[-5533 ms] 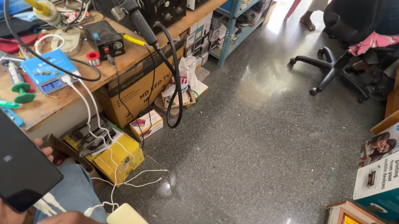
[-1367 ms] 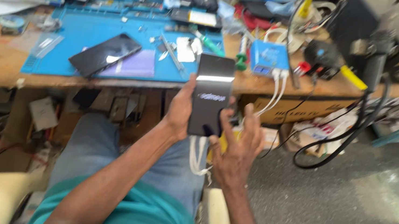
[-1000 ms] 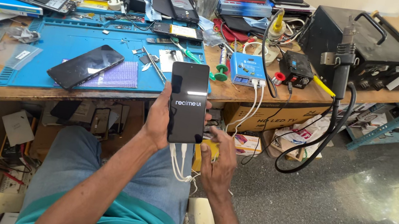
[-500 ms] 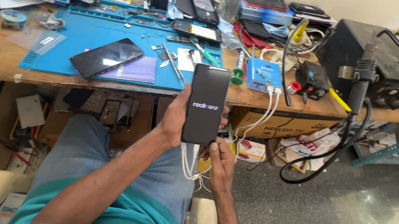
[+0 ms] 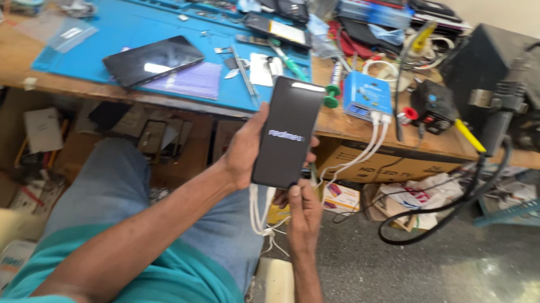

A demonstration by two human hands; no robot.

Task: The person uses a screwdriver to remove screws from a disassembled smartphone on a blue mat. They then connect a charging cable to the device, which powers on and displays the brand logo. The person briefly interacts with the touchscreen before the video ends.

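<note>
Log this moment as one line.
left hand: holds black phone upright, screen lit | right hand: at phone's bottom edge, by white cable | blue mat: second phone

Dark lit phone screen (image 5: 287,132) mid-frame — another (image 5: 153,61) on blue mat (image 5: 108,19)

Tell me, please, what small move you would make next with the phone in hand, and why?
Probably hold the black phone upright and steady. The left hand grips it, its screen shows only a start-up logo, and the right hand sits at its bottom edge by the white cables, so moving it seems premature.
</note>
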